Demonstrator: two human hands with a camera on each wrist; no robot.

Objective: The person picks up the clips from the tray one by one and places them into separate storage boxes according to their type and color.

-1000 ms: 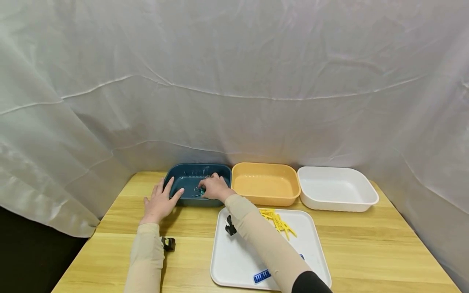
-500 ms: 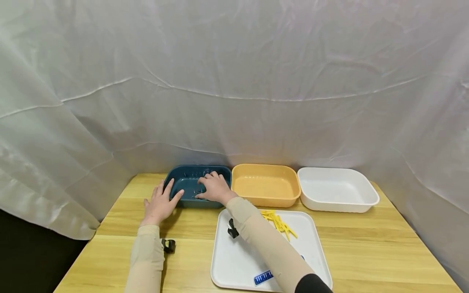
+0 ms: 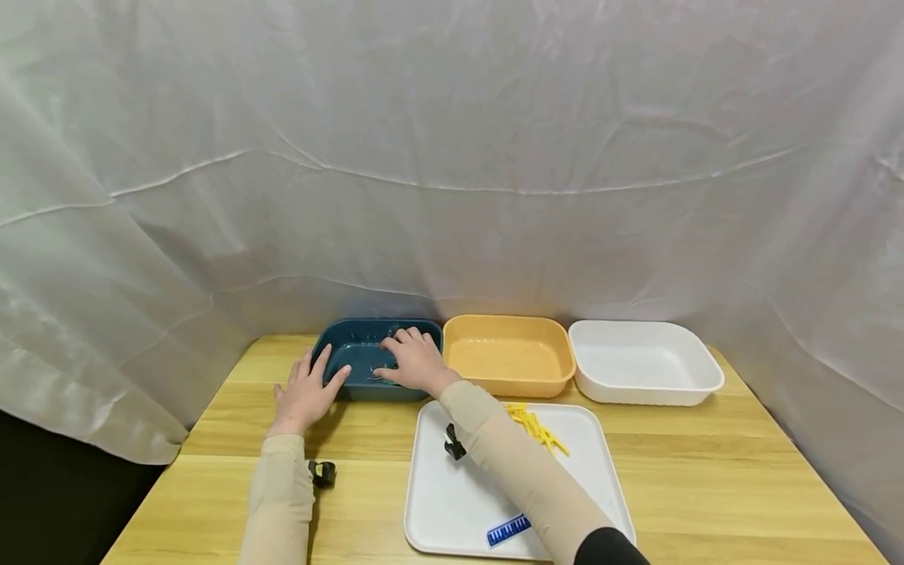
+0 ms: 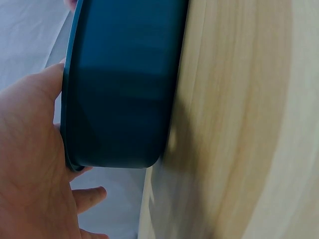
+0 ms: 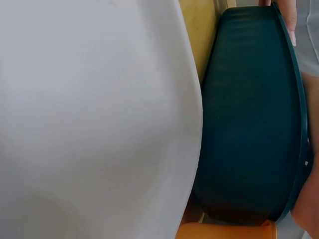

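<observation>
My left hand (image 3: 304, 399) rests at the left end of the dark blue bin (image 3: 351, 359), its fingers spread over the rim. In the left wrist view the thumb lies along the rim of that bin (image 4: 119, 89). Over the bin's right half is my right hand (image 3: 418, 366), thumb and fingers apart. Beneath it, small teal pieces with thin metal loops (image 3: 381, 376) lie on the bin floor, partly covered by the fingers. The right wrist view shows the bin's outer wall (image 5: 249, 114); most of the right hand is out of sight there.
A yellow bin (image 3: 508, 357) and a white bin (image 3: 644, 361) continue the row to the right. In front, a white tray (image 3: 452, 502) carries yellow clothespins (image 3: 534, 430) and a blue comb-like strip (image 3: 508, 530), partly under my right forearm. A pale curtain (image 3: 452, 235) hangs behind.
My right hand has let go of a small teal piece in the dark blue bin, and its fingers have spread and lifted slightly. The left hand has stayed at the rim.
</observation>
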